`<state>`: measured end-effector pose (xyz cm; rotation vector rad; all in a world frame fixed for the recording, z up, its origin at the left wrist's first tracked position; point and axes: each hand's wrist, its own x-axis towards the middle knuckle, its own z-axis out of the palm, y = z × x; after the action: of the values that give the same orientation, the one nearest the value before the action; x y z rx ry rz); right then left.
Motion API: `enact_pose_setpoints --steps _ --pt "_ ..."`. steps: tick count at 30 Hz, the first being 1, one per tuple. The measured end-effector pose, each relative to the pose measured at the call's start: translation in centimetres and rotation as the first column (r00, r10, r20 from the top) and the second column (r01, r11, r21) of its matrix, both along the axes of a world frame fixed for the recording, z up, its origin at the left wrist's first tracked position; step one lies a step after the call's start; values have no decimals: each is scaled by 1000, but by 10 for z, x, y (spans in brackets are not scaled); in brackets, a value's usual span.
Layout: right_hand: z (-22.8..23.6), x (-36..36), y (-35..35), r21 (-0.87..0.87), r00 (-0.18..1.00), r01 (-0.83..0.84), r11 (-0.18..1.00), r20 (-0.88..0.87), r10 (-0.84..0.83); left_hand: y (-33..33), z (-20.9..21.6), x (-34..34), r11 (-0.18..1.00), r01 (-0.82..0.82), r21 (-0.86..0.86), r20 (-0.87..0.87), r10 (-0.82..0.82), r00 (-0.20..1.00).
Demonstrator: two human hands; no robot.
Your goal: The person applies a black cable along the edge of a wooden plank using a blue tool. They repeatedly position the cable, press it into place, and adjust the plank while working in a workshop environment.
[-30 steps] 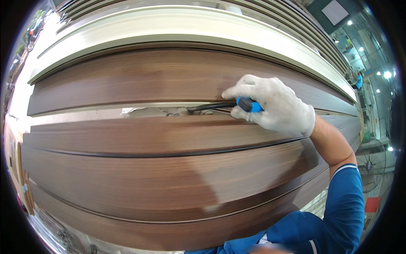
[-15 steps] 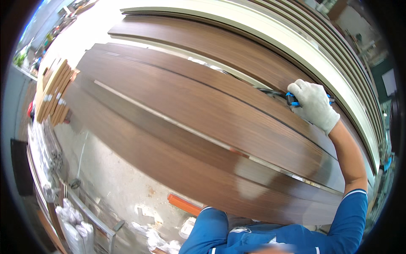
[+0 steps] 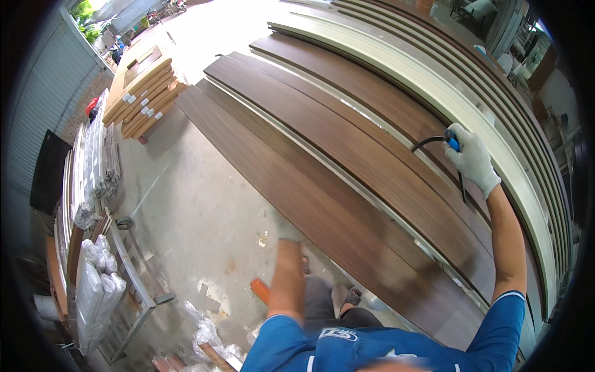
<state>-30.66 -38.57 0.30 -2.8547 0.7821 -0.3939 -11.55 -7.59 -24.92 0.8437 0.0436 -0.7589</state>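
Note:
In a pale work glove, my right hand [image 3: 472, 160] is closed around a blue-and-black hand tool [image 3: 453, 142]. A black curved piece juts from the tool to the left, and a thin dark strip hangs below it; its exact kind I cannot make out. The hand is over the long brown wood-grain boards [image 3: 372, 155], near the pale cream panel at their far right. My left hand [image 3: 287, 230] is a motion blur at the near left edge of the boards, its fingers unreadable. Whether it touches the nearest board [image 3: 310, 214] I cannot tell.
Ribbed cream and brown panels [image 3: 427, 77] stretch along the right. On the left stand stacked brown cartons [image 3: 139, 93], plastic-wrapped lengths [image 3: 105, 164] and a metal-framed trolley [image 3: 133, 260]. Clear plastic wrap [image 3: 207, 328] and an orange piece [image 3: 260, 289] lie on the concrete floor [image 3: 204, 217].
My left forearm has come into view beside the boards. The right hand still grips the tool, whose curved black piece now shows more. The view has shifted, showing more floor at left.

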Motion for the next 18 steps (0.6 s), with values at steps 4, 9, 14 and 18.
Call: enact_pose_setpoints --steps 4,9,14,18 --pt "41 69 1 -79 993 24 997 120 -14 115 20 177 713 -672 200 160 653 740" --pt "52 251 -8 -29 987 -153 988 47 155 151 71 325 684 -721 110 592 538 600" --pt "47 461 8 -136 974 -222 966 20 226 108 151 354 706 -681 194 925 100 367" --pt "45 577 57 -175 983 -184 967 -29 181 49 183 320 853 -491 180 900 -344 -267"
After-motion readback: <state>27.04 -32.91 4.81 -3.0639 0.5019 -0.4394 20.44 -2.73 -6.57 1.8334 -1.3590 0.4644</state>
